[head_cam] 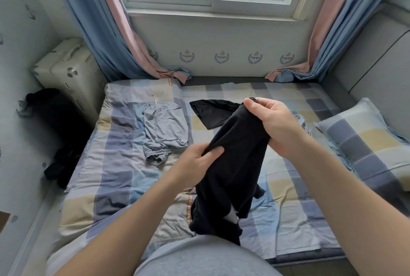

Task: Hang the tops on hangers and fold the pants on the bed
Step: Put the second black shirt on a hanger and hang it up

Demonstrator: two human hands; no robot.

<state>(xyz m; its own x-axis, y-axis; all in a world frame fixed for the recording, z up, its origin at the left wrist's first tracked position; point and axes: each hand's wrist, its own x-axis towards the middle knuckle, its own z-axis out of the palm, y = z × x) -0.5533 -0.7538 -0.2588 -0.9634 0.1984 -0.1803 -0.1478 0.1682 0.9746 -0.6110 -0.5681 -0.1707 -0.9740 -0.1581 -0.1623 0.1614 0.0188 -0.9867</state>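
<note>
Now both hands pinch the black garment (235,160): right hand (273,125) high, left hand (195,165) lower. Best shake it open; find the waistband before folding.

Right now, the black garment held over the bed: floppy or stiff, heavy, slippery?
Likely floppy: the black garment sags and bunches below the left hand and right hand, lower end drooping toward the bed. Probably light: pinched fabric alone carries it. Matte cloth, so probably not slippery.

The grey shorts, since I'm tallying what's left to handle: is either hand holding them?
No, the grey shorts lie on the bed, while the left hand and right hand both grip the black garment.
</note>
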